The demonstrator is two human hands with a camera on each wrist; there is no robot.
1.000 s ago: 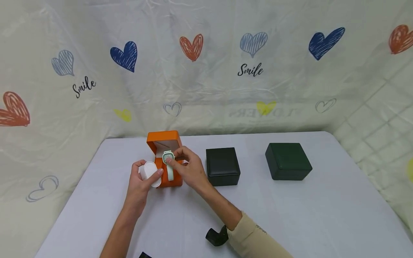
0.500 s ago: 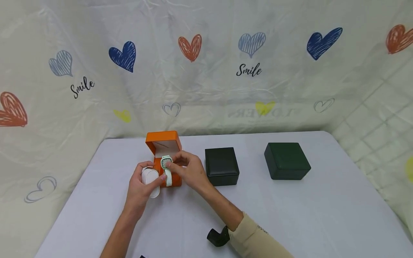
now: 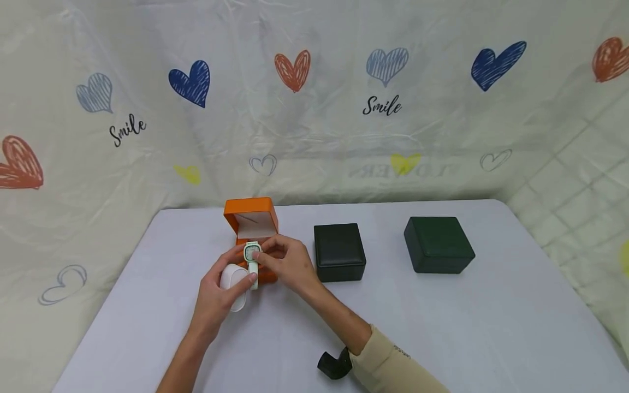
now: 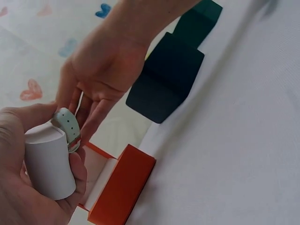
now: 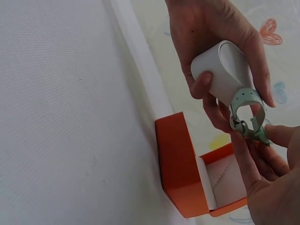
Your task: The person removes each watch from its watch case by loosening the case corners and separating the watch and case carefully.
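My left hand [image 3: 213, 303] grips a smooth white watch pillow [image 4: 51, 166], a short cylinder with curved ends. A pale mint wristwatch [image 3: 253, 251] with a squarish face is pinched between the thumb and fingers of my right hand [image 3: 292, 267]. Its strap [image 5: 247, 98] is bent into a loop right at the pillow's end, and my left thumb reaches the strap. Both hands are just in front of an orange watch box [image 3: 250, 206], whose lid stands up and shows a white lining. The hands and watch hide much of the box's base.
To the right of the orange box stands a closed black box [image 3: 339, 254], and farther right a closed dark green box [image 3: 439, 245]. A black curved object [image 3: 335, 365] lies beside the right sleeve. Behind the white-covered table [image 3: 393, 322] hangs a heart-printed curtain [image 3: 324, 125].
Both hands have drawn toward me, away from the orange box. The watch has come down and slightly left, closer to the pillow, and the pillow has lowered.
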